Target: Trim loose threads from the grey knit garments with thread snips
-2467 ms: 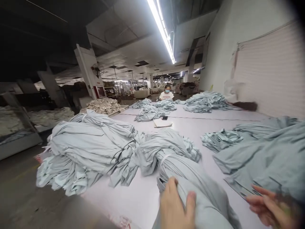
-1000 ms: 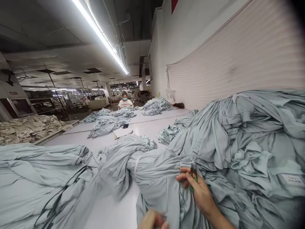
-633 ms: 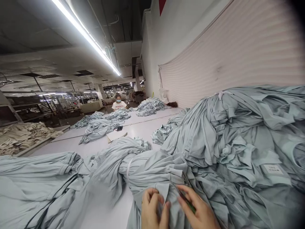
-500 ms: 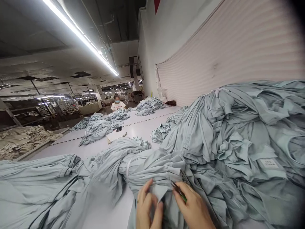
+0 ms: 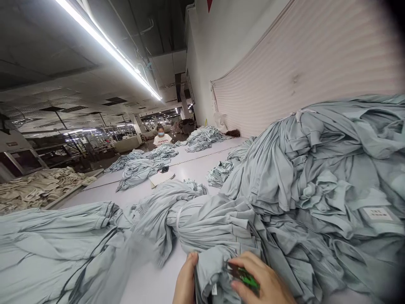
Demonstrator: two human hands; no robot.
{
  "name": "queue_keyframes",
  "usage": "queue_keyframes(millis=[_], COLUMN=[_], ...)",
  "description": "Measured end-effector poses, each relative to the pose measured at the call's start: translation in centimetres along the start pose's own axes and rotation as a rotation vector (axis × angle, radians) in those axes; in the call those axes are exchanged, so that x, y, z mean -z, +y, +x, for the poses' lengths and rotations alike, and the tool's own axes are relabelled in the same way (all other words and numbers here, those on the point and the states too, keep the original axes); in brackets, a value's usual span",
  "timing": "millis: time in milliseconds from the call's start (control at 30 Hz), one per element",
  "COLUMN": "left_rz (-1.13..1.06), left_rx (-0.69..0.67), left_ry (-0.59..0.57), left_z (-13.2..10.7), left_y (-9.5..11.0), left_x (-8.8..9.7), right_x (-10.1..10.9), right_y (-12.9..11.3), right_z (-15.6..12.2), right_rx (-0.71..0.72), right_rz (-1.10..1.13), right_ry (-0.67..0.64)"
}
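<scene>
At the lower middle, my left hand [image 5: 184,280] is closed on the edge of a pale blue-grey garment [image 5: 210,265], its thumb up along the cloth and its other fingers hidden. A small white label [image 5: 214,289] shows on that cloth. My right hand [image 5: 264,278] grips dark thread snips [image 5: 244,276] with green on the handle; their tips point left, close against the garment, and cannot be seen clearly. Just beyond both hands lies a bundle of the same cloth [image 5: 215,219], bound with a pale tie [image 5: 178,219].
Large heaps of blue-grey garments [image 5: 291,164] rise on the right, with more [image 5: 47,245] on the left. Farther along the white table [image 5: 186,166] lie a notebook [image 5: 160,179], a dark object [image 5: 164,169] and more piles. A masked person [image 5: 162,137] is at the far end. Beige cloth [image 5: 41,188] fills a bin.
My left hand has shifted down and left and now grasps the garment's edge. My right hand with the snips has moved slightly lower. A white label has come into sight. The view has swung slightly left.
</scene>
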State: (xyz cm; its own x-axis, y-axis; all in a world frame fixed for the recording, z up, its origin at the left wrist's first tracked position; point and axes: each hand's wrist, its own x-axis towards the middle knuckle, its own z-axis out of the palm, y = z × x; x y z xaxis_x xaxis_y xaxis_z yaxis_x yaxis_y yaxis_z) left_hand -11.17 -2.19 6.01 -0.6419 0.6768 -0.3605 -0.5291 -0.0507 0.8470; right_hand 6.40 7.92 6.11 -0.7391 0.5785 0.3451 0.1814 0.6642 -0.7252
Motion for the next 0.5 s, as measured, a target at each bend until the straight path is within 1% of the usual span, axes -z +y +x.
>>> queue_keyframes(millis=[100,167,200,233,267,367,433,500], left_rz=[-0.159,-0.188,-0.186,-0.172,-0.149,-0.032,0.011,0.006], left_rx=[0.170,0.238,0.248,0.223,0.169,-0.037,-0.073,-0.053], left_ry=[-0.131,-0.189,-0.210,-0.235,-0.265,-0.379,-0.409,-0.385], left_z=[-0.2,-0.2,-0.2,-0.2,-0.1,0.1,0.2,0.3], left_y=[-0.1,-0.4,-0.7,-1.0,-1.3,-2.2,-2.5,-2.6], left_x=[-0.1,0.0,0.0,0.1,0.2,0.4,0.3,0.1], right_x=[-0.4,-0.9,-1.2,-1.5,-1.7,-1.8,-1.5,-0.9], right_y=[0.0,0.0,0.0,0.0,0.0,0.2,0.3,0.3], right_z=[-0.9,-0.9,-0.8,-0.5,-0.3,0.5,0.7,0.5], right_rx=[0.042,0.064,0.068,0.070,0.069,0.026,-0.019,-0.043], right_rz=[-0.110,-0.181,-0.198,-0.202,-0.194,-0.138,-0.070,0.005], right_ry=[0.001,0.038,0.054,0.068,0.075,0.080,0.059,0.023])
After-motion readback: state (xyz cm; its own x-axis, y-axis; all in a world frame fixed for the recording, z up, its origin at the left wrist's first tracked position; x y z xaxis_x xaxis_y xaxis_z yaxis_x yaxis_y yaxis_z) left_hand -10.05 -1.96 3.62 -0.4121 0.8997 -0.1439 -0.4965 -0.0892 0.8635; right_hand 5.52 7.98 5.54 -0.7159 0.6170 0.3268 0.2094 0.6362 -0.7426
